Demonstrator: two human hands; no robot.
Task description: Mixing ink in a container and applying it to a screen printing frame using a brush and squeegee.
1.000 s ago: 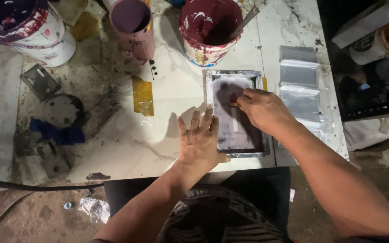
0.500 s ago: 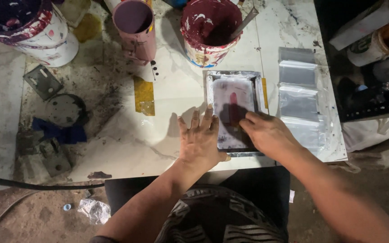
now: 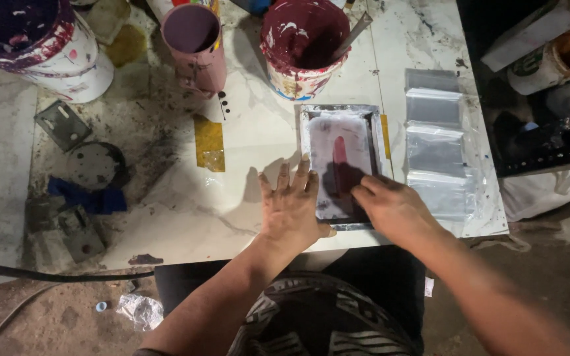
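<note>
Head view: left hand (image 3: pixel 291 207) lies flat, fingers spread, holding nothing, on the tabletop (image 3: pixel 245 138) at nine o'clock of the grey tray (image 3: pixel 341 165), right hand (image 3: pixel 394 211) pressing open-fingered on its near end.

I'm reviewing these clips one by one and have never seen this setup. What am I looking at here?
One view, from a camera worn on a person's head, looking down at their bare hands; there is no robot. The left hand lies flat on the white table, at the edge of a small framed screen bearing a dark red streak. The right hand rests on the screen's lower part; what it holds, if anything, is hidden. Behind stand a paint bucket and a pink cup; clear plastic bags lie to the right.
</note>
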